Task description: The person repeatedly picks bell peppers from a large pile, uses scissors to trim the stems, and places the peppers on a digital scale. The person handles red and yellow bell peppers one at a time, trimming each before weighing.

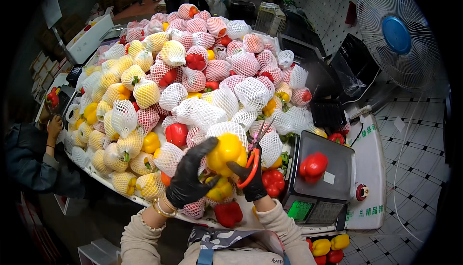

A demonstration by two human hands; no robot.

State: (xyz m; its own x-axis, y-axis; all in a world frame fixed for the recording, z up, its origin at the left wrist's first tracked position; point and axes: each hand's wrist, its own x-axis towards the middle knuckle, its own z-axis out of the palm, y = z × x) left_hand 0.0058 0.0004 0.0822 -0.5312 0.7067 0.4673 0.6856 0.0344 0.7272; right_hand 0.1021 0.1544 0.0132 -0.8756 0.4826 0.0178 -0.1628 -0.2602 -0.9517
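Observation:
My left hand (189,177), in a black glove, is closed on a yellow bell pepper (226,153) above the near edge of the heap. My right hand (251,180), also black-gloved, grips scissors (253,167) with orange-red handles, their blades pointing up and away. Its thumb rests against the pepper's lower right side. Just below my hands sit another yellow bell pepper (220,189) and a bare red one (227,214). A red bell pepper (313,167) is over the plate of the weighing scale (320,193) to the right.
A large heap of foam-netted peppers (161,91) covers the table. On the left a co-worker's hand (54,129) is near a red pepper (52,98). A fan (396,34) stands at the far right, beyond black trays (328,114). More peppers (322,247) lie below the scale.

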